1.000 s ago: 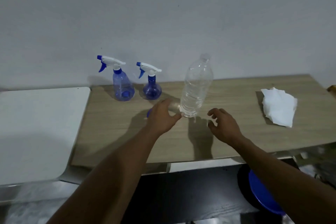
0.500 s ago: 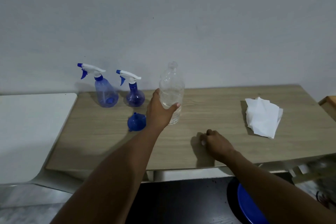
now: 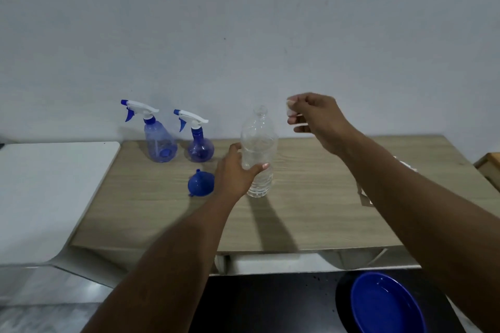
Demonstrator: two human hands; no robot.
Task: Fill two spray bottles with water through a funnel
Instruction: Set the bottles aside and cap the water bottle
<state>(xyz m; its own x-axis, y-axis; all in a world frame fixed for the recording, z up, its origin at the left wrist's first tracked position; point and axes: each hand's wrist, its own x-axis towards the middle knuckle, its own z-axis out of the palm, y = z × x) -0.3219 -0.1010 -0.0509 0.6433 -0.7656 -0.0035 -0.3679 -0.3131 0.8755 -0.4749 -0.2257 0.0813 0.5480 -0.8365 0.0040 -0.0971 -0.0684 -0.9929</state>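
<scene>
On table — left hand (image 3: 234, 173) grips water bottle (image 3: 258, 154); right hand (image 3: 318, 119) pinches cap (image 3: 290, 110).

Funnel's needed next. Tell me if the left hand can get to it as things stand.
Probably yes, once freed. The left hand grips the water bottle; the funnel lies beside it on the table, nothing between them.

Funnel (image 3: 201, 184) before two spray bottles (image 3: 160, 132)

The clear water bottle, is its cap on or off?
Off. The clear water bottle has a bare neck, and the right hand holds a small white cap beside it.
</scene>
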